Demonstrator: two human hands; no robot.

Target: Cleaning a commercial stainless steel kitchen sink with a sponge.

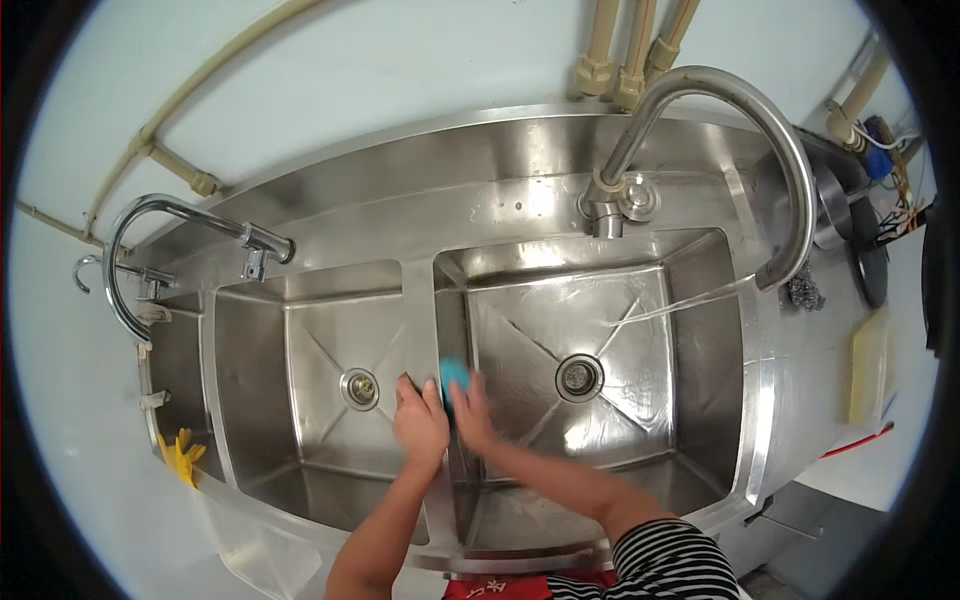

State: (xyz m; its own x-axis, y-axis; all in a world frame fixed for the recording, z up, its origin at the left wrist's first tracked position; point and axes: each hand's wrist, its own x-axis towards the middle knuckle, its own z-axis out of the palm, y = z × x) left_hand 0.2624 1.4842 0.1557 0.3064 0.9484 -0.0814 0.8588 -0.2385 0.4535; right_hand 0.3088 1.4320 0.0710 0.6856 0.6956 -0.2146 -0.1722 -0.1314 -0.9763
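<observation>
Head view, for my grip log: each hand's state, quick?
Left hand: by the sink divider; grip cannot be told.
Right hand: holding a blurred blue item.

Bright o'all; glare on steel sink (640, 430); edges bent, corners blk; R fingers (477, 402) poss. blurred.

Steel sinks (705, 350) (faucets (800, 190) too) suggest a kitchen.

You have no text that can be read here. White marks (488, 587) on your red apron (525, 588), cut by the lower edge: too small to make out. Tiny red marks (519, 2) high on the wall (420, 50): likewise illegible.
</observation>
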